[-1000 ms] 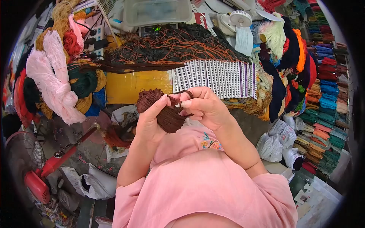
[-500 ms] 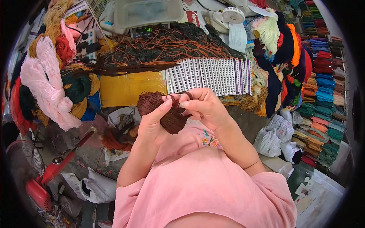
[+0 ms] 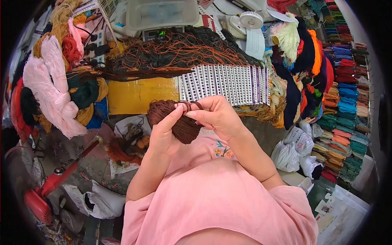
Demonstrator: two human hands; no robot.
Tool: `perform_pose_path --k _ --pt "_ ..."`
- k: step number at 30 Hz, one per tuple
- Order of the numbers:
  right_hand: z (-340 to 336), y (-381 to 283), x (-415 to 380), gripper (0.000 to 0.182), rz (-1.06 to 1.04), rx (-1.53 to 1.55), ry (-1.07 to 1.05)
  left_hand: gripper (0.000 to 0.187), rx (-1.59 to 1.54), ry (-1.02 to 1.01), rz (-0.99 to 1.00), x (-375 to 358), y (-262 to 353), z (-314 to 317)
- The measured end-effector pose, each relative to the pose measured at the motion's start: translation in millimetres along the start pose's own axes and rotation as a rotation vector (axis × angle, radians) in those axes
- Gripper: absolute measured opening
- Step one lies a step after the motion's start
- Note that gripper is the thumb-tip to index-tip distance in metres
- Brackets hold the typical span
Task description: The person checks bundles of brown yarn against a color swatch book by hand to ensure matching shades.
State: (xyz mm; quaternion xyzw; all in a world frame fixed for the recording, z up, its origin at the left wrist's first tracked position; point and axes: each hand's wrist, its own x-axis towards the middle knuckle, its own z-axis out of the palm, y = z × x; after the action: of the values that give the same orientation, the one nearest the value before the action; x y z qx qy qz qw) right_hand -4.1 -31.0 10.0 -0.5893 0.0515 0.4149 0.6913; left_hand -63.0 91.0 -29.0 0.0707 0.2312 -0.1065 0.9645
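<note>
A dark brown skein of thread (image 3: 181,128) is held in front of my chest, above the near edge of the table. My left hand (image 3: 165,130) is wrapped round its lower left side, with the thumb pressed on top near the upper end. My right hand (image 3: 216,116) pinches a looped strand of the same brown thread between thumb and fingers at the skein's upper right. Both sets of fingertips nearly meet there. The palm side of my left hand is hidden behind the skein.
Dark green and rust-coloured threads (image 3: 175,51) lie across the table over a row of hole-punched white cards (image 3: 224,83) and a yellow board (image 3: 136,96). Pink skeins (image 3: 51,90) hang at left. A small white fan (image 3: 251,19) stands at the back. Sorted bundles (image 3: 347,102) line the right.
My right fingertips have shifted slightly left, closer to my left thumb, at the top of the skein. The skein itself stays in about the same place.
</note>
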Motion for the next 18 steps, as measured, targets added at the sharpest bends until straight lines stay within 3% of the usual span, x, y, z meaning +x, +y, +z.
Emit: perform_pose_path --k 8,10,15,18 --pt "6.6 -3.3 1.2 0.008 0.006 0.016 0.041 0.012 -0.025 -0.064 0.035 1.2 -0.8 -2.1" --pt "5.6 -1.8 2.9 0.008 0.021 0.092 0.064 0.014 -0.057 0.040 0.053 2.8 -2.1 -3.4" --pt "7.6 -1.5 5.3 0.007 0.007 -0.031 0.075 0.015 -0.036 -0.122 -0.018 2.4 3.7 0.6" --pt "8.1 0.5 7.2 0.006 -0.031 0.000 0.062 0.013 0.032 -0.069 -0.013 7.8 3.6 -5.9"
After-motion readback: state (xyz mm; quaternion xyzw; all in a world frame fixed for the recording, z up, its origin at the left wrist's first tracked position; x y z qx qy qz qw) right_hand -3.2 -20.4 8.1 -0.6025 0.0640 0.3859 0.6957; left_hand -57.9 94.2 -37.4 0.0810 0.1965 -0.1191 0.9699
